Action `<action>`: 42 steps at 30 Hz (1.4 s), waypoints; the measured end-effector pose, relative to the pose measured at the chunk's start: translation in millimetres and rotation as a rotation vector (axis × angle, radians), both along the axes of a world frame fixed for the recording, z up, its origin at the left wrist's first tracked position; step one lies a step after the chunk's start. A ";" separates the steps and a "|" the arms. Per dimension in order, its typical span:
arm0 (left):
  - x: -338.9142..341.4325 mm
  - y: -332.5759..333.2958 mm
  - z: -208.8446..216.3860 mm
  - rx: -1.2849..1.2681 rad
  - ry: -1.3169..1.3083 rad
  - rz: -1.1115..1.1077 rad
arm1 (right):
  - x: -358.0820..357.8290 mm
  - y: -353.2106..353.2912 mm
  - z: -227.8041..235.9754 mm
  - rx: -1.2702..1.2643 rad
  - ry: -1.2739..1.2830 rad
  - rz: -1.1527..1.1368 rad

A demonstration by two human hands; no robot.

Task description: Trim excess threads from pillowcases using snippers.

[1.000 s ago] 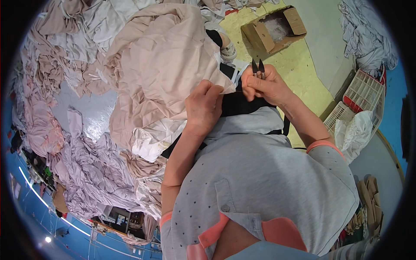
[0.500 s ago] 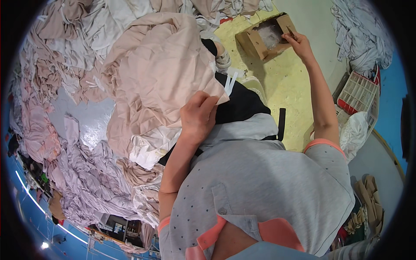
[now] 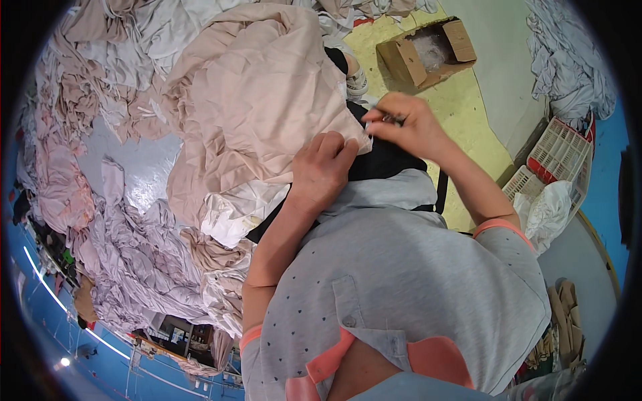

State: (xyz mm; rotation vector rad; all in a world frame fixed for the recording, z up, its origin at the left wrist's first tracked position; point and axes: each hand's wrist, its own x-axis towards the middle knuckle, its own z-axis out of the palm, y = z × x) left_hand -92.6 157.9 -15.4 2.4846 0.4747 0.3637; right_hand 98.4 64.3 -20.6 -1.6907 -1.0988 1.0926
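Note:
A large beige garment (image 3: 261, 113) lies bunched over my lap and the pile in front of me. My left hand (image 3: 321, 170) presses down on its near edge, fingers curled over the cloth. My right hand (image 3: 408, 123) is at the same edge, just right of the left hand. It pinches a small dark metal tool (image 3: 391, 119) that looks like thread snips, with the tip at the fabric. A black cloth (image 3: 388, 160) shows beneath both hands.
An open cardboard box (image 3: 428, 50) sits on the yellow surface beyond my right hand. Heaps of pale pink and lilac garments (image 3: 120, 234) fill the left side. White and red plastic baskets (image 3: 562, 154), a white bag (image 3: 548, 210) and a grey cloth pile (image 3: 568, 60) are on the right.
My right hand reached out to the cardboard box, then came back to the garment edge beside my left hand. My left hand stayed on the cloth.

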 end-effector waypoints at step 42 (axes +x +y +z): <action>-39.3 3.9 52.2 -0.407 -0.498 0.465 | -16.2 76.5 -5.0 0.297 0.249 0.258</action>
